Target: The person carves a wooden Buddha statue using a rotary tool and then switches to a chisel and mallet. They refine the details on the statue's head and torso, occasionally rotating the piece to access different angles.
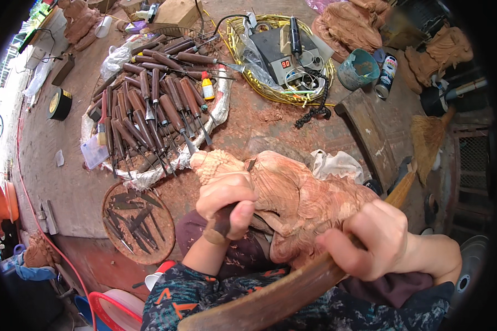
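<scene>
A reddish wood carving (pixel 298 187) with fine grooved lines lies across my lap, its paler knobbly end toward the left. My left hand (pixel 226 201) is closed around the dark handle of a carving chisel (pixel 222 222) over the carving's left part. A short dark bit that may be its blade shows above the knuckles. My right hand (pixel 373 240) grips a long, curved wooden club (pixel 270 298), whose thick end slants toward the lower edge. The hand hides part of the carving's right end.
Many wood-handled chisels (pixel 149 105) lie on a white-rimmed mat at the left. Knife-like blades rest on a round tray (pixel 107 212). Beyond the carving stand a control box (pixel 270 49), a teal bucket (pixel 345 71) and a spray can (pixel 386 77). A wooden plank (pixel 370 138) lies at the right.
</scene>
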Tool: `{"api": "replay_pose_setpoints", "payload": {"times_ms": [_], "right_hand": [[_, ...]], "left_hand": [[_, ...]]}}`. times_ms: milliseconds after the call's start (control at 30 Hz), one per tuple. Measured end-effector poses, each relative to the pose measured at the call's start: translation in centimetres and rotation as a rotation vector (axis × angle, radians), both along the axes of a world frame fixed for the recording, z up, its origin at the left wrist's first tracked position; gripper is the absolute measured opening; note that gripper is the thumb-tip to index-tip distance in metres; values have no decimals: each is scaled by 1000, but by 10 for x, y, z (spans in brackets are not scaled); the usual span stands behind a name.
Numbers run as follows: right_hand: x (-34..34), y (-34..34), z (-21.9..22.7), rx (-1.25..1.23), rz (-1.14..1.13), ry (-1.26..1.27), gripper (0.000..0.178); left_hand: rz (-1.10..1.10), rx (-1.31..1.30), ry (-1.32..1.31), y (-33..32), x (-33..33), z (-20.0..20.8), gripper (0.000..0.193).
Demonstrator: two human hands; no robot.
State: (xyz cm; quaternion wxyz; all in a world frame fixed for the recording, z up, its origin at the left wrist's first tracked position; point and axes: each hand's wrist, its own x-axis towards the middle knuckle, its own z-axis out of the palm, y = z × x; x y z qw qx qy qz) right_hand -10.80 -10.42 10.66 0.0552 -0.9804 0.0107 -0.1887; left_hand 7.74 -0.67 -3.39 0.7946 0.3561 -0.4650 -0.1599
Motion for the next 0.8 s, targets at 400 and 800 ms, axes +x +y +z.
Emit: {"api": "replay_pose_setpoints", "payload": {"times_ms": [400, 800], "right_hand": [[-46, -35, -22, 166, -222, 199, 44], [-76, -32, -44, 531, -393, 115, 50]], "left_hand": [[141, -153, 12, 0, -11, 9, 35], [207, -219, 233, 20, -6, 34, 47]]}}
